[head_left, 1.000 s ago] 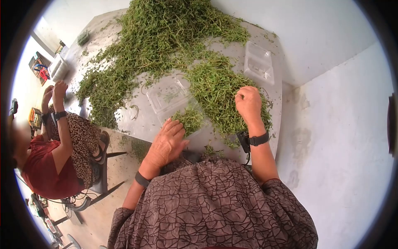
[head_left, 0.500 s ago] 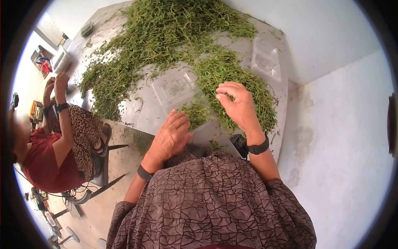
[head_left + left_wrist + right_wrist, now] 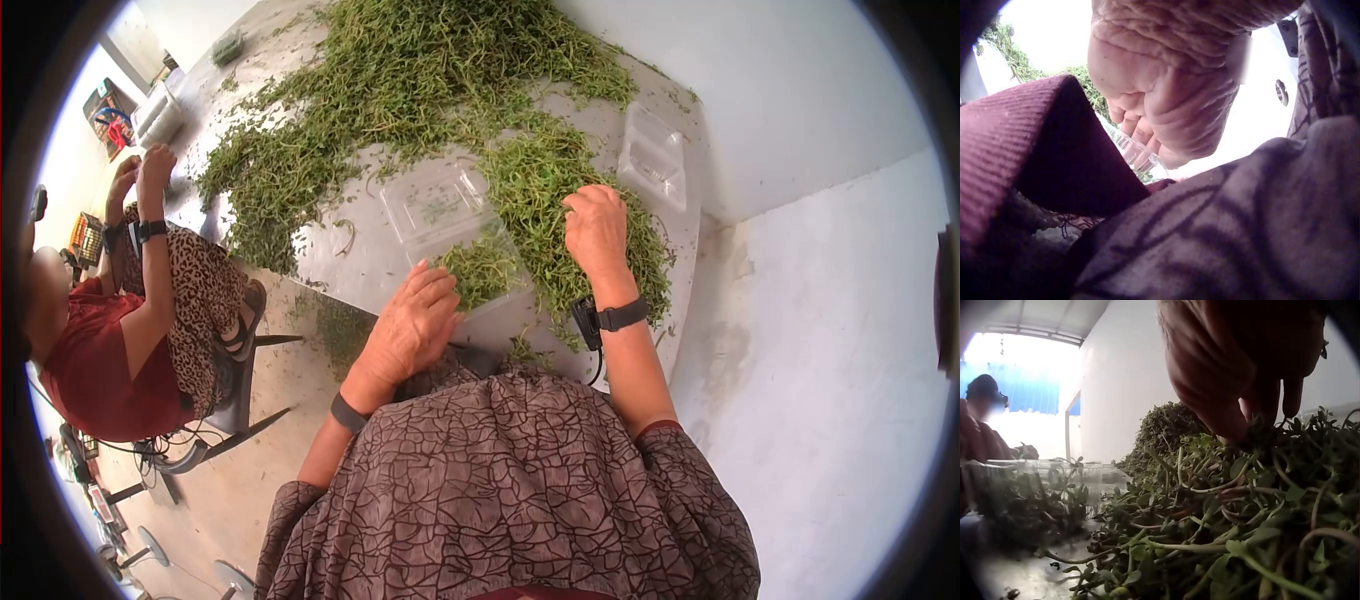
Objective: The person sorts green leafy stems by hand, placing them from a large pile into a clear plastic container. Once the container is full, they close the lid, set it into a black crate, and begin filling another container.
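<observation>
In the head view my left hand is at the near left side of a clear plastic container that has its lid folded back. Its fingers curl at the container's edge, and the left wrist view shows them through the clear plastic wall. A small heap of leafy sprigs lies in the container. My right hand reaches down over a loose pile of leafy green stems. In the right wrist view its bent fingers pinch at the top of the stems, with the tips partly hidden among leaves.
A much larger green heap spreads across the far side of the metal table. Another clear container stands at the right by the wall. On the left a seated person in a red top has both hands raised.
My right hand moved left off the pile toward the container, then back right onto the pile. My left hand has stayed at the container. The view has shifted slightly.
</observation>
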`<action>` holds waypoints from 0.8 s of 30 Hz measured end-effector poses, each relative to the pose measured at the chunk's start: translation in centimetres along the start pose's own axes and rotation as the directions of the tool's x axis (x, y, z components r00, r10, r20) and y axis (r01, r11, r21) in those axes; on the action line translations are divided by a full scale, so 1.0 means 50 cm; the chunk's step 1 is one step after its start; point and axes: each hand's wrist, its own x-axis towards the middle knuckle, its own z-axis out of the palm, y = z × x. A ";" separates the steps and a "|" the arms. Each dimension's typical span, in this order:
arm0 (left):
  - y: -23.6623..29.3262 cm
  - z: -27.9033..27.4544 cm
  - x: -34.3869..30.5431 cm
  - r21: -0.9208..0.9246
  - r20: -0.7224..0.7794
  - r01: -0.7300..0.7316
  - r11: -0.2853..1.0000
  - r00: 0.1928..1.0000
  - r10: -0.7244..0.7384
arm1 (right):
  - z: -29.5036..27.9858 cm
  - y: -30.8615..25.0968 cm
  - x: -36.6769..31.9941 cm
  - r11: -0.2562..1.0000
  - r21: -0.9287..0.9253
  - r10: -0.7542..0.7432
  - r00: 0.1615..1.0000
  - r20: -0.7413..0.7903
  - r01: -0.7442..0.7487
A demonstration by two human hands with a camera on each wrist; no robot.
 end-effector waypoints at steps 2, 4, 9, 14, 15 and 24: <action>0.000 0.001 -0.002 -0.004 -0.017 -0.006 1.000 1.000 0.006 | -0.002 0.004 0.000 1.000 0.020 0.012 1.000 0.012 -0.013; -0.002 0.003 -0.004 -0.002 -0.021 -0.002 1.000 1.000 0.002 | -0.001 0.011 -0.001 0.998 0.067 -0.005 0.999 -0.050 0.008; -0.002 0.000 -0.004 0.003 -0.015 0.003 1.000 1.000 -0.003 | -0.018 0.020 -0.010 0.980 0.186 0.095 0.989 -0.115 -0.073; -0.005 0.006 -0.003 -0.015 -0.011 0.007 1.000 1.000 -0.007 | -0.043 0.022 -0.025 0.950 0.229 0.227 0.973 -0.047 -0.210; -0.005 0.006 -0.003 -0.016 -0.011 0.005 1.000 1.000 -0.005 | -0.046 0.020 -0.025 0.952 0.220 0.228 0.972 -0.052 -0.212; -0.003 0.004 -0.003 -0.012 -0.008 -0.004 1.000 1.000 0.004 | -0.023 -0.013 0.003 0.992 0.125 0.026 0.998 -0.065 -0.017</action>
